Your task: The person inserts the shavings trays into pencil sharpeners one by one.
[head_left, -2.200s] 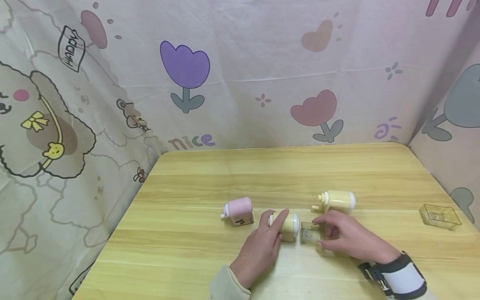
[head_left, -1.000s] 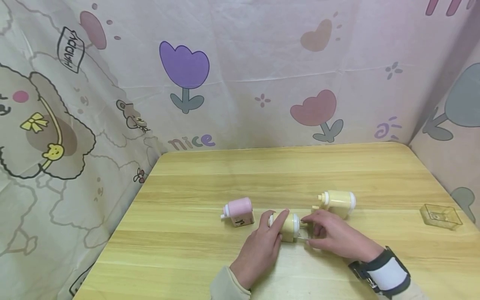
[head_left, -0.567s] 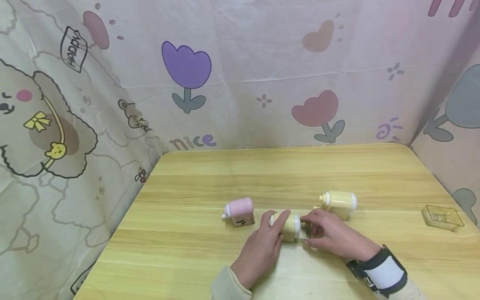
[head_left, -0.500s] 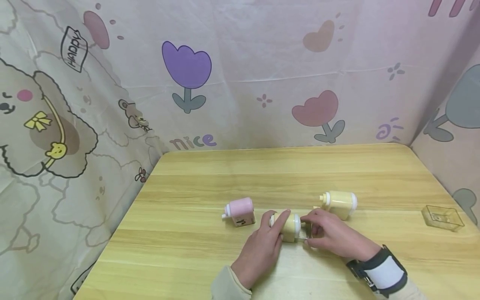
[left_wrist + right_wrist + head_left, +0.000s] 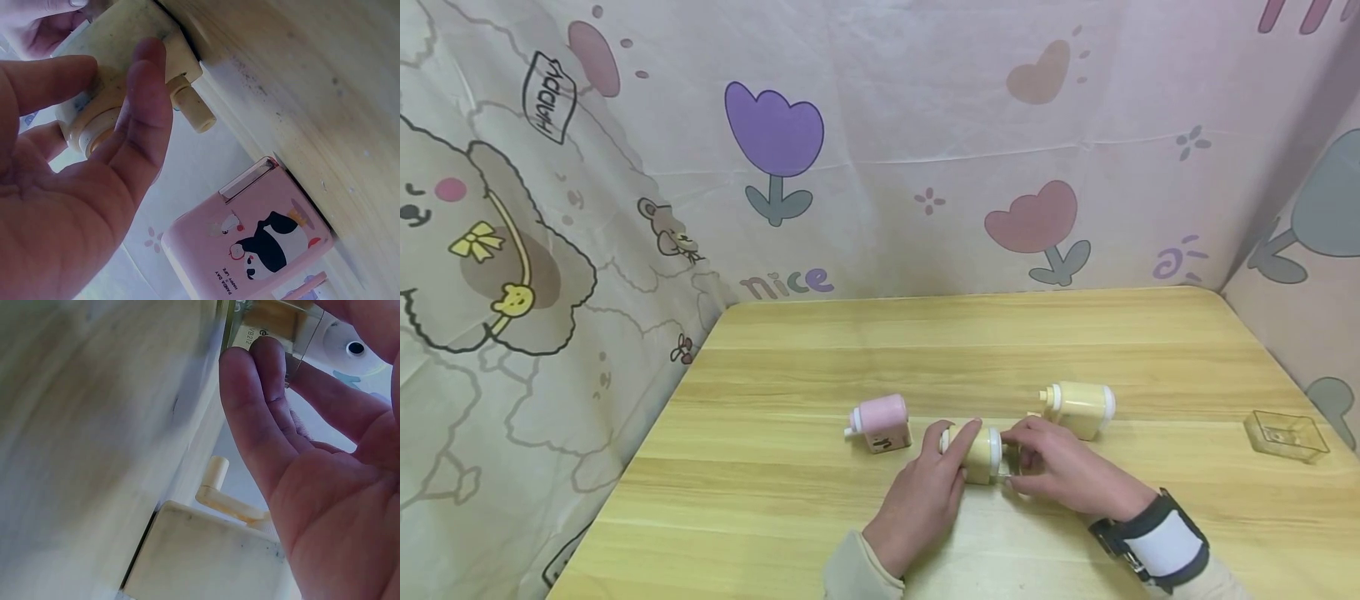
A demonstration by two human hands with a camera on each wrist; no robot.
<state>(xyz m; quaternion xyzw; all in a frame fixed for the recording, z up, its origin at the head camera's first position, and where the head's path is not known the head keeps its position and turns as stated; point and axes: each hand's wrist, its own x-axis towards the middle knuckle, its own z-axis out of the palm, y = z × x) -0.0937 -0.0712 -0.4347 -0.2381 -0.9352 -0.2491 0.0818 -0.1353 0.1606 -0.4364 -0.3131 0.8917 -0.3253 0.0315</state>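
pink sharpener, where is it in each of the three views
Head: the pink sharpener sits below centre, up-left of the left hand.
Left wrist: bottom, right of centre, panda print showing.
Right wrist: not in it.
Shared landmark: the wooden table, in all three.

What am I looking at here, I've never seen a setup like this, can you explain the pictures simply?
There is no machine, just a person working with a bare left hand and right hand. The wide picture comes from a camera on the person's head, looking forward and down; each close-up comes from a camera on one wrist.

On the wooden table are what look like pencil sharpeners: a pink sharpener, a far yellow sharpener to its right, and a near yellow sharpener closer to the person. A clear tray sits near the right edge.

The left hand holds the near yellow sharpener, while the right hand pinches a clear drawer at its end. The drawer seems partly inside, but fingers hide much of it.
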